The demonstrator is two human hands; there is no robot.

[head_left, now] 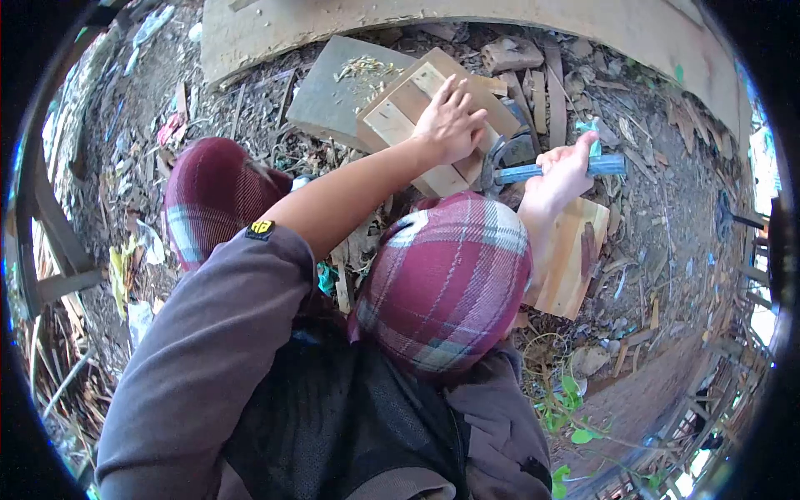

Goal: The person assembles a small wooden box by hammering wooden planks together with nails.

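Observation:
My left hand lies with its fingers spread on a light wooden box or block made of joined boards. Just right of it, my right hand is wrapped round the blue handle of a hammer. The hammer's dark metal head is close to the right side of the wooden piece. Under the left part of the wooden piece is a grey slab with wood chips on top. Another panel of joined boards lies below my right hand, beside my knee.
A long pale board runs across the top. A brick and wood strips lie on the littered ground. My knees in checked cloth are close below my hands. Green leaves are at lower right.

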